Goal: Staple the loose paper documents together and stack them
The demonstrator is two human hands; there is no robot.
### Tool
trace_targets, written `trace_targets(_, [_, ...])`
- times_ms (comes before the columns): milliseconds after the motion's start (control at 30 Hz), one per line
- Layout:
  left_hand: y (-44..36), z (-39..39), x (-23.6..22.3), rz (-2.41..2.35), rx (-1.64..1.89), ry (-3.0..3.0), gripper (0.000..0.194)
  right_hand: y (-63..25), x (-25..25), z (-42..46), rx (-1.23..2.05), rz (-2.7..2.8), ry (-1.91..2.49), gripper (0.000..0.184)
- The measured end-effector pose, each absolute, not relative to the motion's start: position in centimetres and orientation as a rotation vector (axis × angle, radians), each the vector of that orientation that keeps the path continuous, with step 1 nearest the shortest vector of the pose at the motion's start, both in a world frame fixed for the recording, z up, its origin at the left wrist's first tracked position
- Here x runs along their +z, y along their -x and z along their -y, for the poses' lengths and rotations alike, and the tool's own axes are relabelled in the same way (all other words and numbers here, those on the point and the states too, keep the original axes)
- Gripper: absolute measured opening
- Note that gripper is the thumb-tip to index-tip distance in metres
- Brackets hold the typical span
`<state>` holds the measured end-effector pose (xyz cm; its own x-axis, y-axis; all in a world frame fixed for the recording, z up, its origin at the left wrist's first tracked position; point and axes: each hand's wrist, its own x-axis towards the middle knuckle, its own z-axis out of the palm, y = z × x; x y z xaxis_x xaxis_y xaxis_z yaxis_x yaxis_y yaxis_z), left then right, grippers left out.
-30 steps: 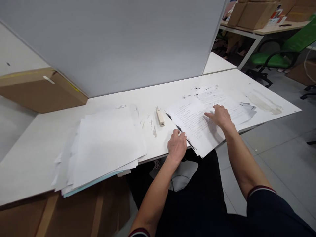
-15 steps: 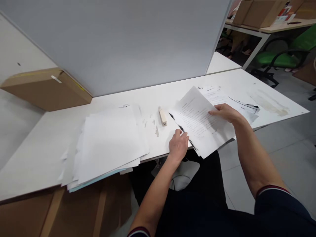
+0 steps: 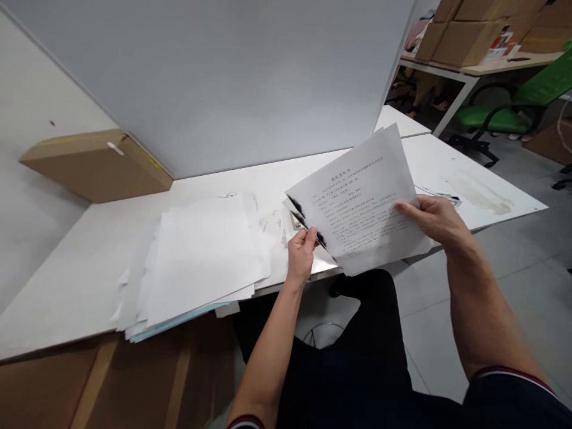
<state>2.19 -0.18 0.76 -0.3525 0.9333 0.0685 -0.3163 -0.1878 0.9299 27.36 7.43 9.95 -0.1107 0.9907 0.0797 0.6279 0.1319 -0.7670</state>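
Printed sheets of paper (image 3: pixel 357 208) are held up, tilted, above the desk's front edge; black smudges run along their left edge. My left hand (image 3: pixel 302 253) pinches that left edge between thumb and fingers. On the opposite side, my right hand (image 3: pixel 440 220) grips the sheets, thumb on the printed face. Behind the papers, a cream stapler (image 3: pixel 296 223) lies on the desk, mostly hidden. To the left rests a thick stack of white paper (image 3: pixel 203 250), with a light blue sheet near the bottom.
A cardboard box (image 3: pixel 93 164) leans at the desk's back left by a grey partition (image 3: pixel 250 77). More papers (image 3: pixel 440 193) lie at the right of the white desk (image 3: pixel 473 161). Beyond stand a green chair (image 3: pixel 496 116) and cardboard boxes (image 3: pixel 465 44) on another table.
The printed sheets have been lifted and turned more upright toward me, now covering most of the stapler. My left hand has moved slightly left and now pinches their edge; my right hand shifted right.
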Motion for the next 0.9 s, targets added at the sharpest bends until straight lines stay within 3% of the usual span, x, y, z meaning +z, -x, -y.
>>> trace_targets(133, [-1.4,1.0,3.9,-1.264,1.819,-0.986,0.044,-26.3,9.4,-7.2,0.901,1.629,1.369,0.032])
trace_targets(367, [0.2,2.3,10.3,-1.410,2.107,-1.323,0.031,-22.9,7.6,-7.9,0.926,1.462,0.961,0.038])
trace_targets(500, [0.6,1.9,8.8,-1.451,2.153,-1.397,0.018,-20.4,5.0,-8.1,1.124,1.396,0.855,0.033])
trace_targets(900, [1.4,1.3,5.9,-1.564,2.047,-1.348,0.022,-19.5,3.1,-8.3,1.319,1.449,0.831,0.034])
